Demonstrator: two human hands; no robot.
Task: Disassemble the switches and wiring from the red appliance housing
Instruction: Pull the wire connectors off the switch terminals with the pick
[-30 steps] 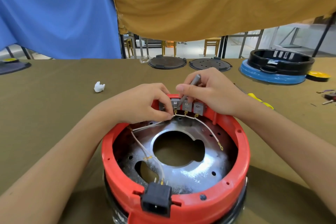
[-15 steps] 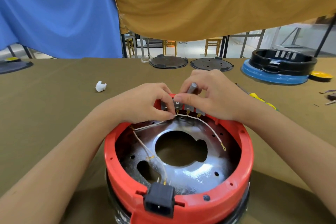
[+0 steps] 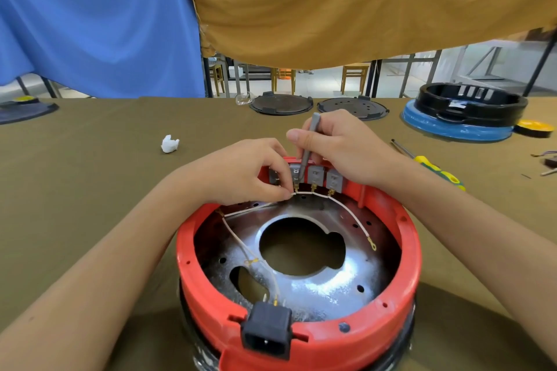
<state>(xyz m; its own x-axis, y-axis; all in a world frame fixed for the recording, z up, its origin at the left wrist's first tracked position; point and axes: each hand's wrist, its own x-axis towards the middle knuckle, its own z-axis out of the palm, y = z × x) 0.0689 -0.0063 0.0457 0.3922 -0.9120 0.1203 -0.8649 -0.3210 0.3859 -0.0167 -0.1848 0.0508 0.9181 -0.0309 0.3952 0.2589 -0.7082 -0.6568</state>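
red appliance housing (image 3: pixel 301 337) sits on the tabletop (image 3: pixel 90 190). left hand (image 3: pixel 241 172) pinches the thin, limp white wire (image 3: pixel 304 193) by its stiff terminal – the best hold – while right hand (image 3: pixel 340 147) fingers clamp a grey tool (image 3: pixel 309 141) at the switches (image 3: pixel 316 175).

A table covered in olive-brown cloth (image 3: pixel 120 190) carries everything. The round red plastic appliance housing (image 3: pixel 404 295) stands on it at the near edge. A crumpled white scrap (image 3: pixel 169 144) lies to the left. Two dark round discs (image 3: pixel 281 104) (image 3: pixel 352 107) sit at the far edge, beside a black ring on a blue base (image 3: pixel 458 126). A yellow-and-green-handled screwdriver (image 3: pixel 434 167) lies on the right.
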